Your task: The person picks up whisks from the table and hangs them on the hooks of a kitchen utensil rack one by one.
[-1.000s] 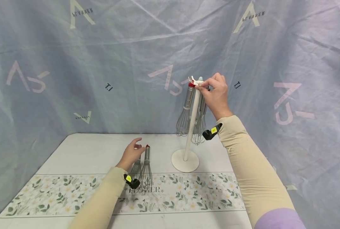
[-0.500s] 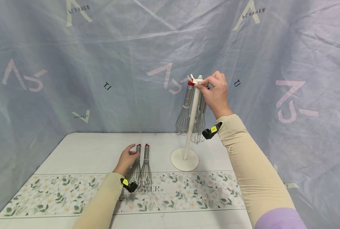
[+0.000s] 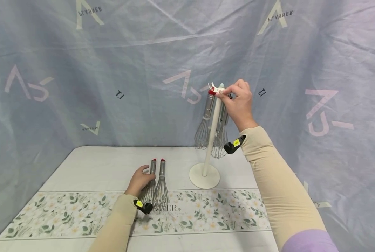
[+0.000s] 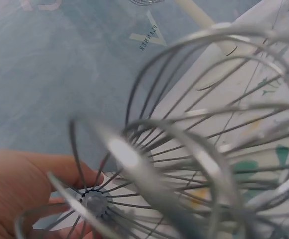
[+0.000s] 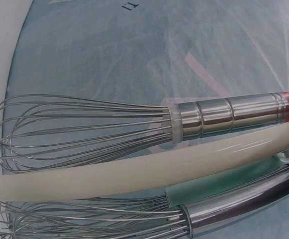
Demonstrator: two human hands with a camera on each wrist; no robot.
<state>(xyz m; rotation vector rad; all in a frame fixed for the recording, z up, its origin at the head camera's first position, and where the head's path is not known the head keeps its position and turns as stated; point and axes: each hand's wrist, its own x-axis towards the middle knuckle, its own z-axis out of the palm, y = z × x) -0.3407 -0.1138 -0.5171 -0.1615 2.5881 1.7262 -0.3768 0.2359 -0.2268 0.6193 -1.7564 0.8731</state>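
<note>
My left hand (image 3: 140, 180) is at the left of two red-tipped steel whisks on the table, its thumb across the handle of this left whisk (image 3: 153, 168). In the left wrist view, its collar (image 4: 94, 201) lies between thumb and fingers; wire loops hide part of the grip. Close beside it lies the right whisk (image 3: 162, 169). My right hand (image 3: 240, 105) pinches the white hook top (image 3: 217, 90) of an upright stand (image 3: 213, 129). From that top hang a red-tipped whisk (image 5: 209, 117), a whisk with a green handle (image 5: 219, 181) and one with a steel handle (image 5: 243, 204).
The stand's round white base (image 3: 203, 178) rests on the white table (image 3: 89, 168), right of the two lying whisks. A floral strip (image 3: 80, 213) crosses the table in front. Grey-blue cloth (image 3: 137, 70) hangs behind and at both sides.
My left hand has moved down and left from above the whisks, to the left whisk's handle. My right hand stays on the stand's top, and the hanging whisks keep their places.
</note>
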